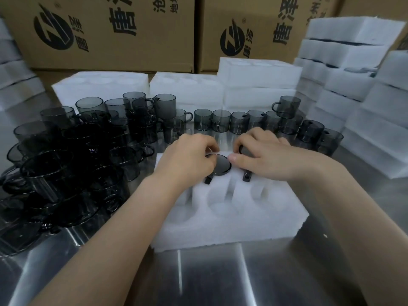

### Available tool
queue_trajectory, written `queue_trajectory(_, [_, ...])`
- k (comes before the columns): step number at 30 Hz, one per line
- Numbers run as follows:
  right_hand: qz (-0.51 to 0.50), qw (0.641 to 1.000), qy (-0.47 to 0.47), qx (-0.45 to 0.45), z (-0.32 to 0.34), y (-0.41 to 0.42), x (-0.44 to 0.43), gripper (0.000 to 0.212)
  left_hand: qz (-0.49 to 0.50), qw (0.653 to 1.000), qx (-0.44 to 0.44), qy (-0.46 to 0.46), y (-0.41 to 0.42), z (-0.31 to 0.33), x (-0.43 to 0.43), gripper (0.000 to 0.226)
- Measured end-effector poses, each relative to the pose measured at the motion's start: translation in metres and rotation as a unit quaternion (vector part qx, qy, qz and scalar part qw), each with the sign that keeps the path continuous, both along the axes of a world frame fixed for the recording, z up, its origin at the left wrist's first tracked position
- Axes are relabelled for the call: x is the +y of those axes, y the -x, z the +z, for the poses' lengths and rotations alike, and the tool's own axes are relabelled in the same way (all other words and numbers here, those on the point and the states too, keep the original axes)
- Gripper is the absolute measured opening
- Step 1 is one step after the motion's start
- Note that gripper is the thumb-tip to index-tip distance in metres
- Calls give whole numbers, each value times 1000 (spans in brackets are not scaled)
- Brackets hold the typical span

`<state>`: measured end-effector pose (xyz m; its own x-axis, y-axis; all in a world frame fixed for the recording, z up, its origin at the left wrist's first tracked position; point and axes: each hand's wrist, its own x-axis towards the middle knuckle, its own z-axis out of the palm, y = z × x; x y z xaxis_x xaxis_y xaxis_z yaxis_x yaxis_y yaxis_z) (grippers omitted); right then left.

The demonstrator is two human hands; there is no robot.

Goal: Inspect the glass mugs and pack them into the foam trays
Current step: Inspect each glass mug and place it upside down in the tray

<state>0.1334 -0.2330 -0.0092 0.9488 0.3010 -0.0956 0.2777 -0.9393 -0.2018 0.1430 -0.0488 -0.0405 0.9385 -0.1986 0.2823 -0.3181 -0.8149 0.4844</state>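
Far left, a heap of smoky glass mugs crowds the steel table, well within the left arm's reach. Now the left hand: fingers curled down, pinching the edge of the left mug, which sits sunk in a far-row pocket of the foam tray, its round dark face up and its handle pointing back toward the person. Right beside it, the right hand cups the right mug in the next pocket, fingers wrapped over it, thumb stretched toward its neighbour; only that handle and a sliver of glass show. Both handles run parallel, toward the near row, where the pockets stand empty. Seating looks nearly done. For the next pick, I'd judge the heap favours the left hand, while the row of mugs just beyond the tray suits either. White foam stacks tower at right.
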Motion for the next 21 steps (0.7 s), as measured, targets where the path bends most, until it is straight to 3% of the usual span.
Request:
queue_trajectory(4, [-11, 997, 35, 62, -6, -1, 1, 62, -5, 1000, -2, 0, 0, -1, -1, 17])
queue_trajectory(9, [-21, 994, 67, 88, -15, -7, 6, 69, -4, 1000, 0, 4, -1, 0, 0, 16])
queue_trajectory(11, [-21, 994, 27, 102, -14, -11, 3, 71, -6, 1000, 1, 5, -1, 0, -1, 17])
queue_trajectory(13, [-28, 988, -99, 118, -12, -16, -4, 64, -8, 1000, 1, 5, -1, -1, -1, 18])
queue_trajectory(15, [-67, 973, -217, 40, -12, -25, -12, 47, -5, 1000, 3, 9, -1, -1, -1, 19])
queue_trajectory(17, [-148, 938, -285, -130, -13, -44, -23, 30, -2, 1000, 3, 12, -2, -1, -1, 18])
queue_trajectory(19, [-204, 903, -300, -232, -13, -68, -38, 28, -4, 1000, 4, 14, -3, -1, 0, 16])
queue_trajectory(21, [-216, 901, -273, -259, -12, -92, -56, 30, -4, 1000, 8, 19, -4, 0, 0, 14])
